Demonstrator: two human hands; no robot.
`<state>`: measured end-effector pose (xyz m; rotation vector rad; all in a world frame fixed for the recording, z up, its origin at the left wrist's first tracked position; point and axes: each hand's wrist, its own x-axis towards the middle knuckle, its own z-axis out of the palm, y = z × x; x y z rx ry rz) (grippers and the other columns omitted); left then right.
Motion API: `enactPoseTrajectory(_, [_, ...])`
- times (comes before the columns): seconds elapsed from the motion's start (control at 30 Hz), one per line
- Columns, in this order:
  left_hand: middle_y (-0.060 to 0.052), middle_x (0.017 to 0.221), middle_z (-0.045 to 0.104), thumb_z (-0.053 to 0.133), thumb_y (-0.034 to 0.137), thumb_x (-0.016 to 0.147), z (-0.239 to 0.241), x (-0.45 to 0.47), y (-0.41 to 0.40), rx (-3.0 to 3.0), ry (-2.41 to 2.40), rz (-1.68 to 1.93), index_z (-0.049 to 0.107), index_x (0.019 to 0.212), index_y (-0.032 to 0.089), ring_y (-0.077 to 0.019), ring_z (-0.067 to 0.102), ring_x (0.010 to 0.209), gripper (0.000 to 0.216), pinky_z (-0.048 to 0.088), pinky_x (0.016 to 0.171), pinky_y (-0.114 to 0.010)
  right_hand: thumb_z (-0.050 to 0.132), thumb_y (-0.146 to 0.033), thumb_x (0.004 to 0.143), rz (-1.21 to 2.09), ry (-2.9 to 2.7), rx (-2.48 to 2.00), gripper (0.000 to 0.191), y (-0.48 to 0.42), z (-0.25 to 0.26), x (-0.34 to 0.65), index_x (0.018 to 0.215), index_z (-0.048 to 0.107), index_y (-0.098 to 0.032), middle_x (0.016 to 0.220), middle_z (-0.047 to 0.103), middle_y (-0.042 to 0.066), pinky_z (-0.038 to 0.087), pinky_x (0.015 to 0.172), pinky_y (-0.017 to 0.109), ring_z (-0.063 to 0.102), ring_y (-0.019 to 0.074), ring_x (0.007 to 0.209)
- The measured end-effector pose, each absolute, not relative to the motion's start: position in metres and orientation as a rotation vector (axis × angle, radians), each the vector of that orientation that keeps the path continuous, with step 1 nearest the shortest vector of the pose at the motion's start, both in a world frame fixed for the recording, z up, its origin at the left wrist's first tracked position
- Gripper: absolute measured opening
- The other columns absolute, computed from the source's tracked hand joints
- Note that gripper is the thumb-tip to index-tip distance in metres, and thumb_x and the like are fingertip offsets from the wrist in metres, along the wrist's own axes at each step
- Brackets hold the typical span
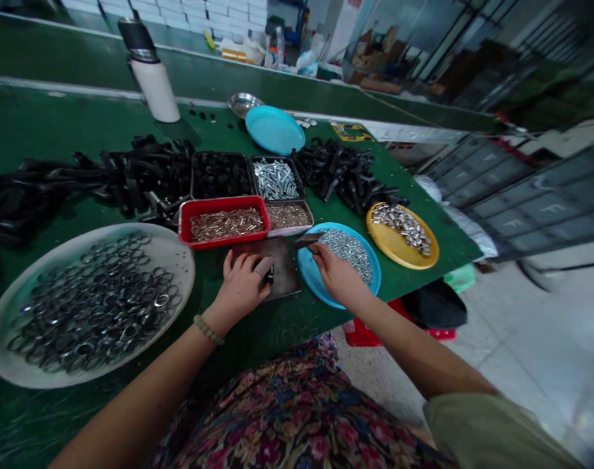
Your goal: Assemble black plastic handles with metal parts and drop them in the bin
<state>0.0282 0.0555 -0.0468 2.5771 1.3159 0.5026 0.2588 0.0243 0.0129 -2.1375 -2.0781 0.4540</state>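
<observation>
My left hand (241, 283) rests on a dark flat plate (286, 277) on the green table, its fingers curled round a small black part (269, 275). My right hand (333, 272) hovers over the near blue dish (312, 272) of small silver nuts, fingers pinched on a dark flat piece (307, 240) at the dish's left rim. Just beyond the plate stand a red tray (183, 225) of coppery pins and a small tray (288, 216) of brownish bits.
A big white plate (180, 251) of metal rings lies at the left. Black plastic parts are heaped at left (82, 182) and right (346, 172). Further off are a yellow dish (389, 244) of silver sleeves, trays of black caps and screws, an empty blue plate (274, 129) and a white bottle (154, 81).
</observation>
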Motion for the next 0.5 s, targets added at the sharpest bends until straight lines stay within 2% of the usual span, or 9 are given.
enactPoseTrajectory(0.13, [-0.016, 0.121, 0.057, 0.053, 0.026, 0.08, -0.048, 0.033, 0.061, 2.662, 1.226, 0.443, 0.054, 0.126, 0.017, -0.0319, 0.051, 0.112, 0.047, 0.035, 0.102, -0.048, 0.033, -0.036, 0.098, 0.195, -1.91, -2.493, 0.041, 0.02, 0.001, 0.301, 0.136, 0.043, -0.023, 0.118, 0.065, 0.014, 0.05, 0.071, 0.036, 0.068, 0.029, 0.089])
enactPoseTrajectory(0.2, [-0.016, 0.117, 0.06, 0.054, 0.027, 0.08, -0.048, 0.036, 0.061, 2.622, 1.27, 0.444, 0.05, 0.129, 0.014, -0.0324, 0.052, 0.11, 0.051, 0.038, 0.098, -0.047, 0.034, -0.035, 0.098, 0.209, -1.881, -2.481, 0.041, 0.017, -0.002, 0.307, 0.136, 0.043, -0.023, 0.118, 0.065, 0.013, 0.05, 0.071, 0.036, 0.068, 0.0286, 0.09])
enactPoseTrajectory(0.3, [-0.014, 0.115, 0.063, 0.059, 0.03, 0.075, -0.049, 0.038, 0.057, 2.505, 1.387, 0.526, 0.042, 0.133, 0.014, -0.0312, 0.053, 0.113, 0.063, 0.025, 0.109, -0.051, 0.031, -0.034, 0.099, 0.341, -1.883, -2.203, 0.04, 0.013, 0.006, 0.295, 0.136, 0.042, -0.022, 0.114, 0.068, 0.011, 0.05, 0.077, 0.033, 0.068, 0.025, 0.093])
enactPoseTrajectory(0.4, [-0.013, 0.124, 0.06, 0.063, 0.032, 0.071, -0.051, 0.039, 0.053, 2.392, 1.483, 0.604, 0.044, 0.129, 0.017, -0.0317, 0.05, 0.12, 0.063, 0.01, 0.113, -0.056, 0.03, -0.034, 0.099, 0.53, -2.036, -1.907, 0.04, 0.013, 0.022, 0.268, 0.133, 0.045, -0.021, 0.114, 0.068, 0.011, 0.049, 0.08, 0.034, 0.067, 0.0244, 0.096])
enactPoseTrajectory(0.5, [-0.014, 0.125, 0.059, 0.063, 0.031, 0.071, -0.052, 0.04, 0.052, 2.336, 1.477, 0.633, 0.043, 0.13, 0.016, -0.031, 0.049, 0.124, 0.064, 0.013, 0.114, -0.052, 0.03, -0.035, 0.099, 0.623, -2.17, -1.723, 0.04, 0.021, 0.035, 0.24, 0.133, 0.046, -0.021, 0.117, 0.067, 0.011, 0.049, 0.082, 0.035, 0.066, 0.0248, 0.099])
